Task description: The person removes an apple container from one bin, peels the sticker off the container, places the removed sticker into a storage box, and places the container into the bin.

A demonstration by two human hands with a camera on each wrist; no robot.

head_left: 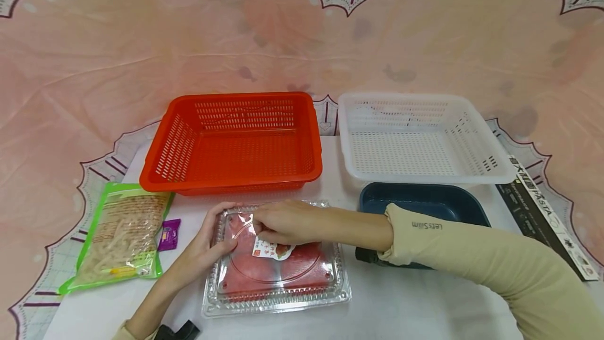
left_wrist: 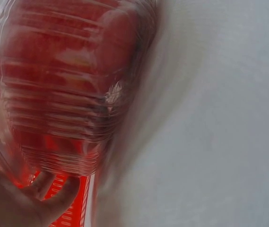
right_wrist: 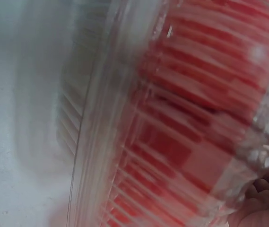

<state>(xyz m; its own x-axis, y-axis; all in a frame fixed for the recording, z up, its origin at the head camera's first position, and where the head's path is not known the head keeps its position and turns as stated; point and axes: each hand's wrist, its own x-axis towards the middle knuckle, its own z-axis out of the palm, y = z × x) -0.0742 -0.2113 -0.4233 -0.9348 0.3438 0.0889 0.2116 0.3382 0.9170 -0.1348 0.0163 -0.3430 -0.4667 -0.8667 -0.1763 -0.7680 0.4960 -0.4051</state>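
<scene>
1. Head view: a clear clamshell box [head_left: 276, 259] with red contents is seen on the white surface [head_left: 401, 303], in front of the orange basket [head_left: 233, 141]. It is gripped at its left edge by the curled fingers of the left hand [head_left: 207, 245]; its lid is held near the label by the bent right hand [head_left: 283, 222].
2. Left wrist view: the box [left_wrist: 63, 90] is shown blurred, with fingertips [left_wrist: 54, 189] pressed against its ribbed wall.
3. Right wrist view: the ribbed lid [right_wrist: 181, 118] fills the frame; the fingers [right_wrist: 262, 198] are seen curled at its corner.
4. Risk, as judged: the thin lid could spring open or the box could slip, should the grip be uneven.
</scene>
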